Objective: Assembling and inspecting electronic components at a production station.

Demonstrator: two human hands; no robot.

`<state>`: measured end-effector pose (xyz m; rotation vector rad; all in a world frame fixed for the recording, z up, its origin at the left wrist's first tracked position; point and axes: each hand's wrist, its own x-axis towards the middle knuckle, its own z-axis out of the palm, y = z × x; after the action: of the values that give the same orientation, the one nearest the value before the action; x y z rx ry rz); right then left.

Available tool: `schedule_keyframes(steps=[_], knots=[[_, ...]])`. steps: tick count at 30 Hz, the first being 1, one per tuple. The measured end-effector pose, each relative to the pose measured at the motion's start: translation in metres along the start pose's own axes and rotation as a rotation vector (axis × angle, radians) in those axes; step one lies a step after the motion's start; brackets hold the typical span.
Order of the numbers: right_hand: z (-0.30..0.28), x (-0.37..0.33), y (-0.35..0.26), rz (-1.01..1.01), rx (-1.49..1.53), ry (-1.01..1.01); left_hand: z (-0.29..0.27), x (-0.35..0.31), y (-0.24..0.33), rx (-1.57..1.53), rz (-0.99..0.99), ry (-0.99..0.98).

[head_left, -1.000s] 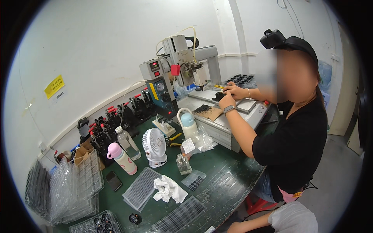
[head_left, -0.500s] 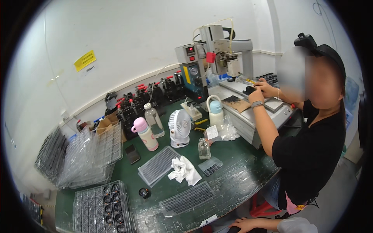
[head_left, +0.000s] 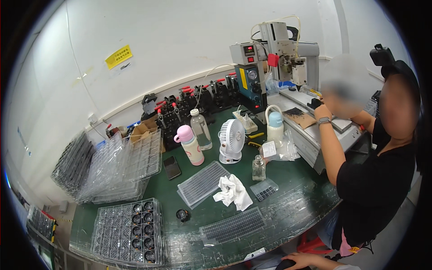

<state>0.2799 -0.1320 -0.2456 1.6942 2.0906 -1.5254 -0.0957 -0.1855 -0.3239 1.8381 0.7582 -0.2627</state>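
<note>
My right hand (head_left: pixel 298 260) rests low at the bottom edge, below the table's front edge. Its fingers lie loosely extended over something dark that I cannot make out, and no held thing shows. My left hand is out of view. Nearest on the table are a small white slip (head_left: pixel 255 254) at the front edge and a clear grid tray (head_left: pixel 234 226). Further left lie a round black part (head_left: pixel 182 215) and a clear tray stack (head_left: pixel 108 234), with round black parts in its right columns.
At right a co-worker (head_left: pixel 375 180) has both hands at a benchtop machine (head_left: pixel 288 58). A crumpled white cloth (head_left: pixel 233 192), glass bottle (head_left: pixel 258 168), white fan (head_left: pixel 231 139), pink-capped flask (head_left: pixel 191 146) and phone (head_left: pixel 172 167) stand or lie mid-table. Clear trays (head_left: pixel 112 171) pile at left.
The whole view has shifted, so the table and its things sit further right in the picture. My right hand stays low by the table edge. The co-worker's hands remain at the machine.
</note>
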Motion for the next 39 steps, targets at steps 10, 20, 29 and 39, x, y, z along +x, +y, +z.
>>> schedule_keyframes(steps=[10, 20, 29, 39], knots=[[-0.104, -0.019, -0.131, -0.447, -0.179, -0.385, -0.063, 0.026, -0.003, 0.021, 0.079, -0.006], [-0.177, 0.124, -0.168, -0.700, -0.572, 0.510, -0.087, 0.034, 0.010, 0.003, 0.127, -0.027], [-0.149, 0.177, -0.137, -1.016, -0.349, 0.662, -0.107, 0.030, 0.028, -0.008, 0.131, -0.044], [-0.147, 0.177, -0.138, -0.943, -0.299, 0.576, -0.138, 0.043, 0.056, -0.003, 0.178, -0.039]])
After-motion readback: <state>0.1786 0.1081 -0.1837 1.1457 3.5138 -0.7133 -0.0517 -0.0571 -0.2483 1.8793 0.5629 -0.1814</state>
